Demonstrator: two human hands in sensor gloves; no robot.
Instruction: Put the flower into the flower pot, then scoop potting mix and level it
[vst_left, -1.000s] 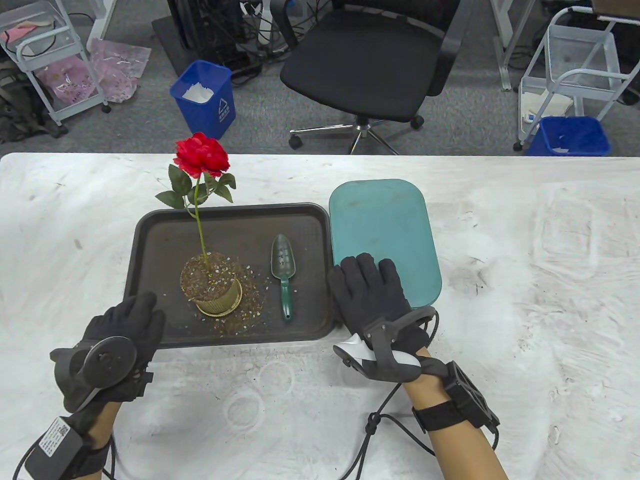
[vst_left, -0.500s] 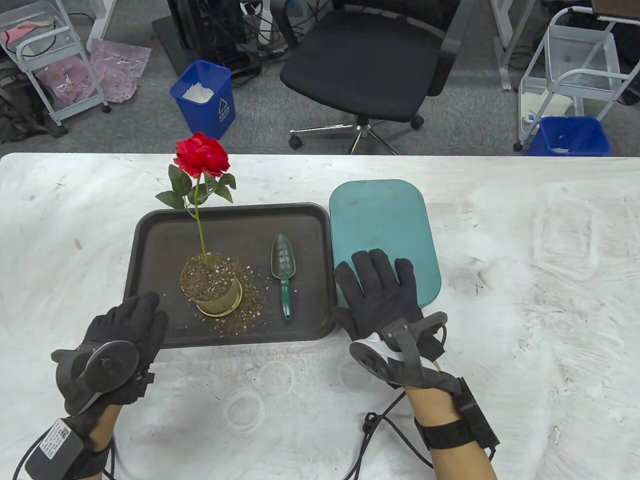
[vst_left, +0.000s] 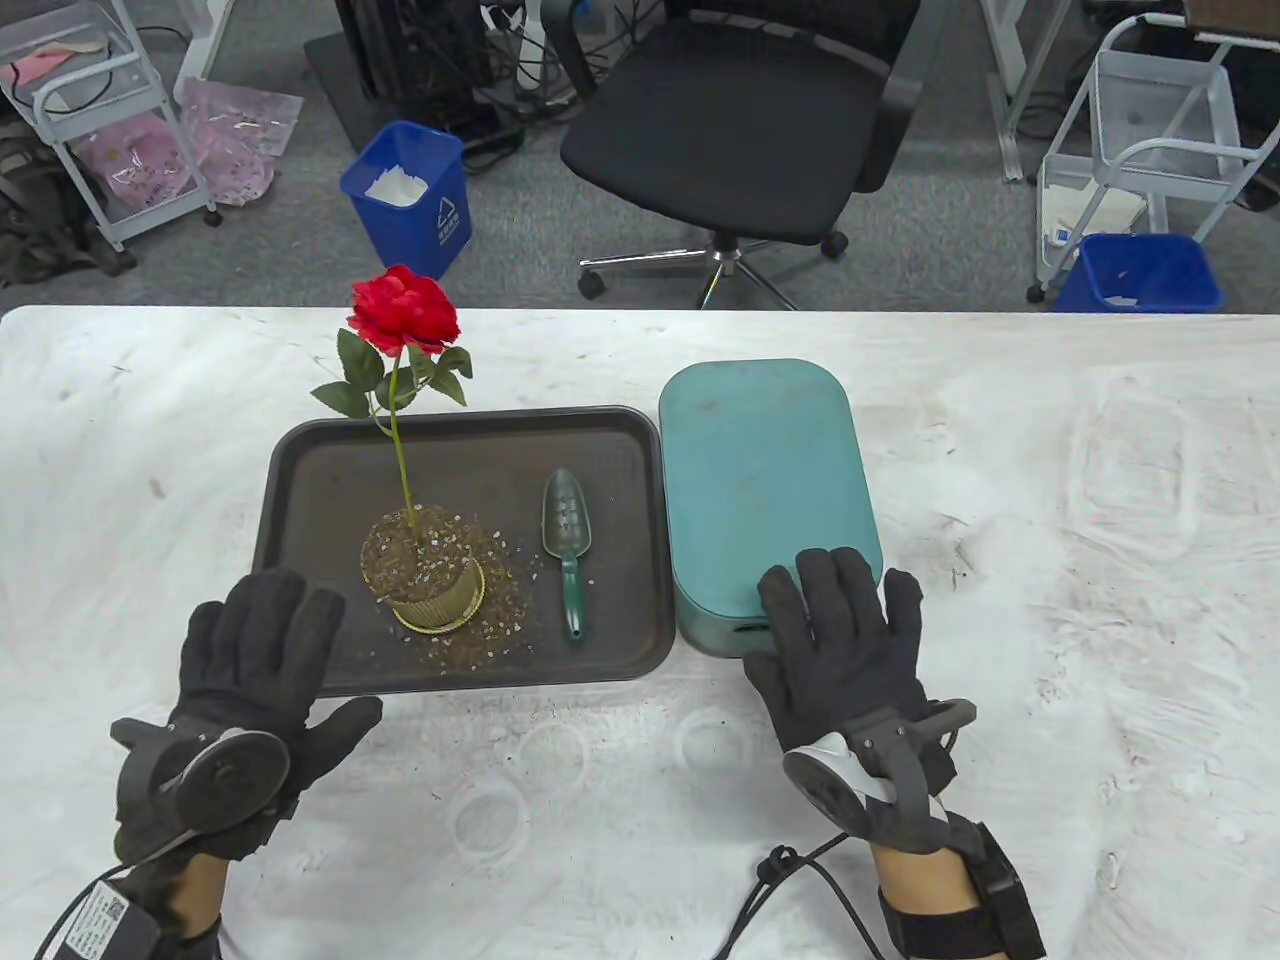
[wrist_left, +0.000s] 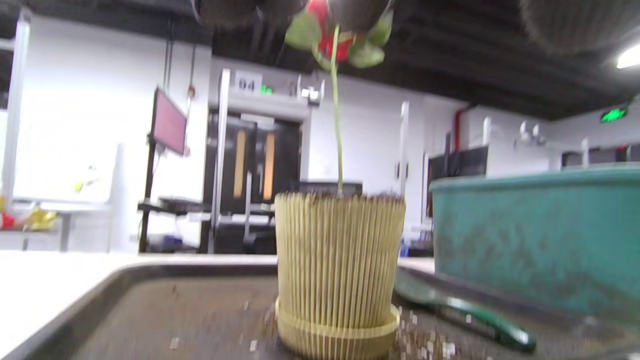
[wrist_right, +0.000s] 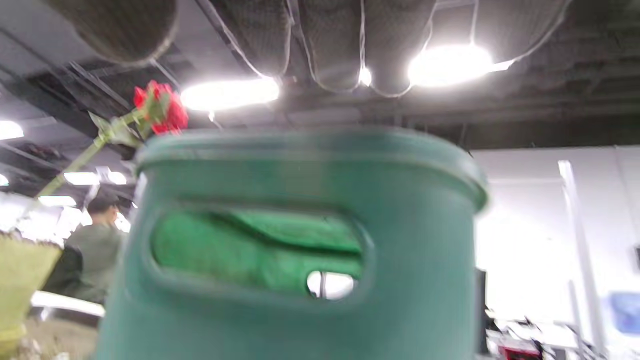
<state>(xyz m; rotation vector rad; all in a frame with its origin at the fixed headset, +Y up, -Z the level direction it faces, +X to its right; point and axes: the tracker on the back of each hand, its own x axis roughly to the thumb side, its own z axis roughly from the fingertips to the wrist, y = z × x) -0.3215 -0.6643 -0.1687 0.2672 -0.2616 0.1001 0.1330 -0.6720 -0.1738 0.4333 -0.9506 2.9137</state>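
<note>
Potted flower on the tray, both hands flat, nothing held

Scuffed white table (vst_left: 1050, 500) fills the lower 2/3 of the frame; grey carpet, black office chair (vst_left: 740, 130) top center, blue bins (vst_left: 410, 195) & wire carts behind. Red flower (vst_left: 405, 310) stands upright in the yellow flower pot (vst_left: 435, 590) w/ potting mix (vst_left: 415, 545), center-left on the dark tray (vst_left: 300, 480); green scoop (vst_left: 567, 545) just right of it. Left hand (vst_left: 255, 670) fingers spread over the tray's near-left corner, right hand (vst_left: 845, 650) fingers straight at the teal box (vst_left: 760, 470) near end.

The table view was evenly bright and sharp, with soft shadows. Both wrist views were blurred; ceiling lamps (wrist_right: 230, 93) glared at the right one's top.
</note>
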